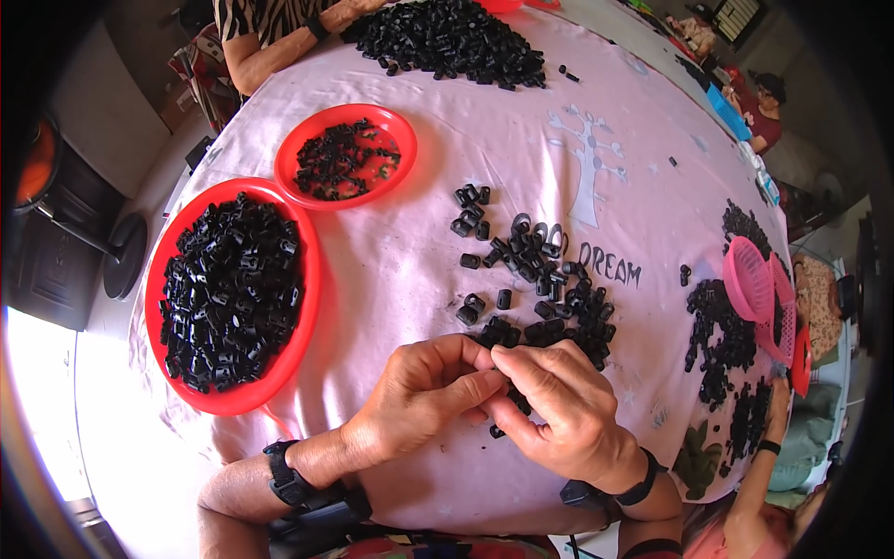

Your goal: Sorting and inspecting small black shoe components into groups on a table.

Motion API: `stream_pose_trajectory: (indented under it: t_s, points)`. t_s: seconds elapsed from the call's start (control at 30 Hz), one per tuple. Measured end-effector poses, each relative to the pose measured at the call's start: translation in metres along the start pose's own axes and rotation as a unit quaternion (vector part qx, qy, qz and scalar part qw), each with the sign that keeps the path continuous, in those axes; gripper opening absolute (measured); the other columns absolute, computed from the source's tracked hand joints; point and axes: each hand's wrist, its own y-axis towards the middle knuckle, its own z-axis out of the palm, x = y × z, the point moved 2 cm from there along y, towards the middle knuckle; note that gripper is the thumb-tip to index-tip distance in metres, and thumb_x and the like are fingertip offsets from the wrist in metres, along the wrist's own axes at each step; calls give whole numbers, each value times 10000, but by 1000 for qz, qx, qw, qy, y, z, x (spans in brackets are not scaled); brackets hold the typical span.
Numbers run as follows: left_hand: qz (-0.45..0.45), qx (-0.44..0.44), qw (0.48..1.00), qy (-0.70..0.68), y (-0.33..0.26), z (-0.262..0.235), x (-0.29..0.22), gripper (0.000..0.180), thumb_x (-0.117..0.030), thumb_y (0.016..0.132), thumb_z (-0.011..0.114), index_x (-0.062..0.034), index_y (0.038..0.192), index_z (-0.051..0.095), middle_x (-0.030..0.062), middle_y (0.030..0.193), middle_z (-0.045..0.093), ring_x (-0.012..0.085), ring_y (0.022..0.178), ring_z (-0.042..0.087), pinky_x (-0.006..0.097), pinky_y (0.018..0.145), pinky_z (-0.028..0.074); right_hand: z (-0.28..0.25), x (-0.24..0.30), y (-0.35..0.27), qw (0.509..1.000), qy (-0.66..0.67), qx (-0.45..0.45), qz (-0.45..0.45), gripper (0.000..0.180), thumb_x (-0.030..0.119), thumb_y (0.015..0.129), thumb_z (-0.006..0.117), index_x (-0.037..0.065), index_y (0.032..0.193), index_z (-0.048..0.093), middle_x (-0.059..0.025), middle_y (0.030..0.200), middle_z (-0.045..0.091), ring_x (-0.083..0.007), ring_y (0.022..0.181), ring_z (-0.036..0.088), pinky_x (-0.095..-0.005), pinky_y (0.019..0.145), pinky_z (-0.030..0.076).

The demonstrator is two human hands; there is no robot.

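Note:
My left hand (419, 401) and my right hand (573, 410) meet fingertip to fingertip above the near part of the table. Both are closed in a pinch. What they hold between them is too small and too covered by the fingers to make out. Just beyond and partly beneath the hands lies a loose scatter of small black plastic pieces (531, 256), short and tube-like. To the left, a large red basin (228, 402) is heaped with similar black pieces. Behind it, a smaller red plate (410, 149) carries thin, smaller black bits.
A pink cloth (391, 265) covers the table. At the far side is a big black heap (447, 42), beside another person's arm (270, 65). More black pieces (717, 326) lie at the right near pink baskets (748, 279), where a co-worker's arm (759, 466) reaches in.

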Motion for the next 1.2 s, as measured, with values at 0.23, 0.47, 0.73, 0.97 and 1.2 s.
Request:
stream_pose_trajectory:
  t_s: [0.23, 0.47, 0.73, 0.97, 1.2]
  points:
    - [-10, 18, 998, -59, 2, 2, 6, 174, -150, 1032, 639, 9, 1096, 666, 19, 989, 684, 73, 875, 618, 244, 802, 522, 3, -6, 2, 998, 27, -6, 60, 657, 72, 607, 922, 0, 1210, 670, -118, 1084, 688, -284, 863, 657, -370, 742, 575]
    - [-37, 36, 998, -36, 0, 2, -1, 250, -195, 1056, 604, 19, 1170, 666, 21, 1028, 683, 75, 911, 625, 248, 834, 536, 0, -10, 3, 999, 11, -4, 40, 606, 60, 607, 911, -5, 1167, 689, -123, 1063, 692, -284, 859, 661, -369, 741, 575]
    - [-68, 57, 995, -32, 0, 2, 0, 342, -227, 1094, 513, 61, 1238, 630, 109, 1110, 700, 172, 1018, 702, 344, 946, 589, -2, -13, 1, 999, -43, 0, 10, 512, 13, 635, 851, -54, 1112, 677, -133, 964, 680, -276, 788, 645, -353, 688, 558]
    - [-73, 44, 996, -9, -2, 4, 1, 356, -230, 1099, 501, 69, 1235, 638, 124, 1111, 708, 174, 1007, 705, 347, 937, 597, 0, -13, -1, 998, -54, 6, -8, 514, 8, 623, 849, -51, 1105, 679, -123, 934, 677, -265, 776, 645, -342, 674, 556]
    - [-13, 34, 998, 53, -3, -1, -5, 261, -203, 1068, 582, 18, 1170, 676, 29, 1026, 696, 96, 957, 668, 267, 794, 577, -6, -16, 5, 1000, -9, -1, 3, 535, 90, 648, 891, -30, 1128, 688, -127, 949, 703, -290, 794, 670, -364, 674, 562]
